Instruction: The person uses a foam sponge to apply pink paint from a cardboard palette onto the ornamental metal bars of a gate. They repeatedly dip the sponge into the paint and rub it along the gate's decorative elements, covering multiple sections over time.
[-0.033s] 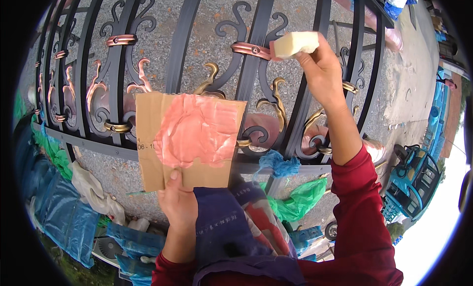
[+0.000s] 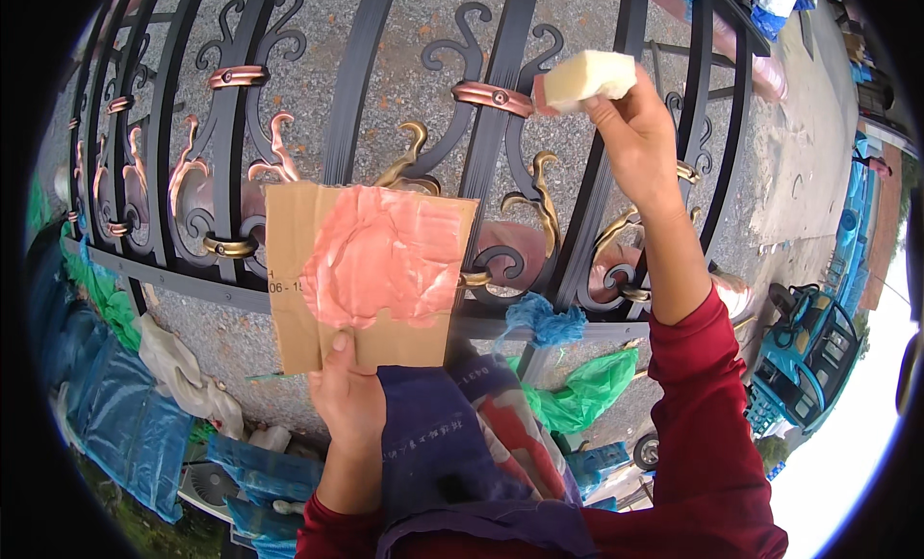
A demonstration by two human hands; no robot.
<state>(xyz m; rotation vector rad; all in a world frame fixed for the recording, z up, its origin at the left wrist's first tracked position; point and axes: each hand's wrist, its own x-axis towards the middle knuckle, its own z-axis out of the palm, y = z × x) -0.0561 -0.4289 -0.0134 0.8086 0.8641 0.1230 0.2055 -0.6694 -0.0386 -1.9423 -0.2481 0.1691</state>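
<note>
My left hand (image 2: 345, 390) grips the lower edge of a piece of brown cardboard (image 2: 294, 338), thumb on top. A smear of wet copper-pink paint (image 2: 385, 260) covers much of that cardboard. In my right hand (image 2: 640, 150) is a pale yellow sponge block (image 2: 589, 80), pinched between thumb and fingers. Pink paint coats the sponge's left end, which is at the right end of a copper-pink collar (image 2: 493, 98) on the dark metal gate (image 2: 505, 53); whether they touch I cannot tell. Below the collar, curled leaf ornaments (image 2: 545, 203) are gold.
Copper-pink leaves and another collar (image 2: 238, 77) stand on the bars to the left. Blue netting (image 2: 544, 320) hangs at the gate's lower rail, beside a green plastic sheet (image 2: 587, 390). Blue wrapped items (image 2: 125, 434) lie at lower left. A blue vehicle (image 2: 804, 352) stands at the right.
My right hand and the sponge have shifted slightly to the right along the collar. My left hand and the cardboard have hardly moved.
</note>
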